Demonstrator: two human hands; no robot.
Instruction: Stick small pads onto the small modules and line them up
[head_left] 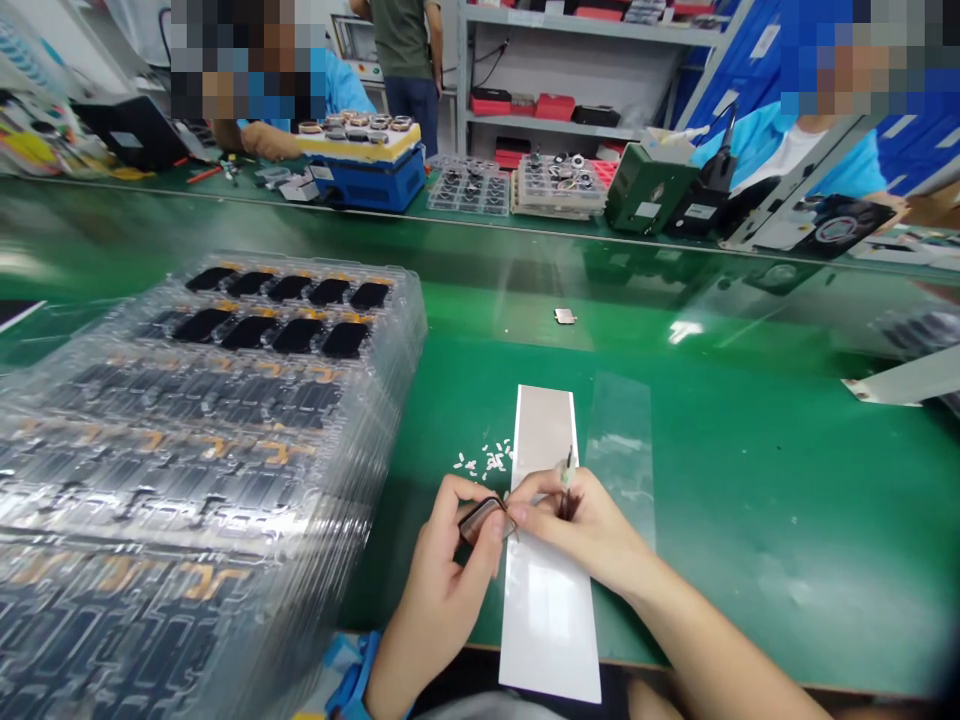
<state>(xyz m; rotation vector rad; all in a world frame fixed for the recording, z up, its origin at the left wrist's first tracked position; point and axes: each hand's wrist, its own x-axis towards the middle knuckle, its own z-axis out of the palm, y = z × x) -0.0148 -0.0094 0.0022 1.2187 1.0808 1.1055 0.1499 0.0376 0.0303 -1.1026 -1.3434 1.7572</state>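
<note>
My left hand (442, 580) pinches a small watch-type screen (474, 521) with a dark rim and a greyish face, its thumb lying across the face. At the screen's right corner, the thumb and forefinger of my right hand (600, 530) are pressed together. Tucked in that same hand is a slim tool (568, 466), whose dark thin end sticks up past the fingers; its kind is unclear. Both hands are over a long white sheet (551, 620) with a beige upper part. Small white scraps (493, 461) lie scattered to its left.
Stacked clear trays (409, 330) of black screens fill the left side. Right of the sheet lies a clear film (621, 430). A small silvery piece (564, 316) lies farther back. Beyond the bench divider are a blue box (375, 182), parts trays (469, 188) and several people.
</note>
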